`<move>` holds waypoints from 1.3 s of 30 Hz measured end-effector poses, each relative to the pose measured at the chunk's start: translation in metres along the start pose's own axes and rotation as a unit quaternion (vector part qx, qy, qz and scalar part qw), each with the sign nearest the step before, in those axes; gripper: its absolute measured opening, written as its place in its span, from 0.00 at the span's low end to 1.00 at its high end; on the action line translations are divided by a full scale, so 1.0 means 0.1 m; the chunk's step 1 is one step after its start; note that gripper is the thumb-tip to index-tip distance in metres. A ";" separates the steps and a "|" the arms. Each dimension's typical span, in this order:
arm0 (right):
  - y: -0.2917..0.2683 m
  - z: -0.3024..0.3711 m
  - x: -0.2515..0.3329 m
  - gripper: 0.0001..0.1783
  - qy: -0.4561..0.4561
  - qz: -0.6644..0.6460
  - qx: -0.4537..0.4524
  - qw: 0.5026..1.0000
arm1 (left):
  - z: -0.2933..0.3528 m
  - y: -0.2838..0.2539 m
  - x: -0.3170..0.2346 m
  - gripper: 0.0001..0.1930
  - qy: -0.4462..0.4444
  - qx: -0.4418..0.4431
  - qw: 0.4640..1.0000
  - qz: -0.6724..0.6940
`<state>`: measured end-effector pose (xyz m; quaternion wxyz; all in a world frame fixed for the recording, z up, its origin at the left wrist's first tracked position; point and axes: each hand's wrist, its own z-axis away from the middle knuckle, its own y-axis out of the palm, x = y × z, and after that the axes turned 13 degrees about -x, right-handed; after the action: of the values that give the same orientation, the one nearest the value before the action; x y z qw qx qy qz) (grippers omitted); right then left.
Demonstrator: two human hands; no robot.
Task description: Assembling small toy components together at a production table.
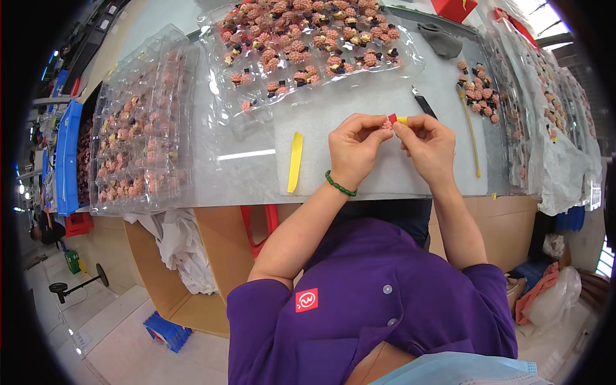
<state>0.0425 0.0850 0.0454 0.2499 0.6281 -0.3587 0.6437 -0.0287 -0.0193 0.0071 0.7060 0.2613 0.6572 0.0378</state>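
Over the white mat (314,147), both hands meet at a small pink bumpy figurine (387,126) with a red bit on it. My left hand (354,146), with a green bead bracelet at the wrist, pinches it between thumb and forefinger. From the other side my right hand (428,146) is closed, its thumb tip pressed against the same piece. Something yellow (402,120) shows at the right forefinger's tip; whether it is tape on the finger cannot be made out. A yellow strip (295,162) lies left of my hands. A black-handled craft knife (423,102) lies beyond the right hand.
A clear blister tray (256,96) of pink figurines spans the far side. Stacked trays stand at left (142,128) and right (545,109). Loose figurines (481,93) and a thin yellowish stick (468,131) lie at right. A grey cloth (440,40) sits behind them.
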 end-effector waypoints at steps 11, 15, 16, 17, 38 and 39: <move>0.06 0.02 -0.08 0.05 -0.024 -0.004 -0.011 1.000 | -0.03 -0.06 -0.04 0.07 -0.093 0.000 0.993 0.075; -0.05 0.02 -0.14 0.04 -0.035 0.067 0.062 0.995 | -0.08 -0.09 -0.03 0.08 -0.110 -0.025 0.989 0.093; -0.09 0.01 -0.15 0.04 -0.033 0.067 0.061 0.995 | -0.08 -0.09 -0.03 0.08 -0.107 -0.033 0.988 0.103; -0.12 -0.01 -0.16 0.04 -0.040 0.074 0.044 0.996 | -0.08 -0.10 -0.04 0.08 -0.108 -0.033 0.988 0.102; -0.46 -0.50 -0.31 0.12 -0.360 0.393 -0.014 0.846 | -0.08 -0.07 -0.03 0.12 -0.114 0.053 0.991 0.053; -0.47 -0.50 -0.31 0.12 -0.360 0.377 -0.015 0.853 | -0.08 -0.07 -0.03 0.12 -0.112 0.057 0.991 0.046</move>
<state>0.0501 0.1567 0.0238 -0.1486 0.6288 -0.6426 0.4118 -0.0383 -0.0241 0.0071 0.7566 0.3336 0.5623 0.0030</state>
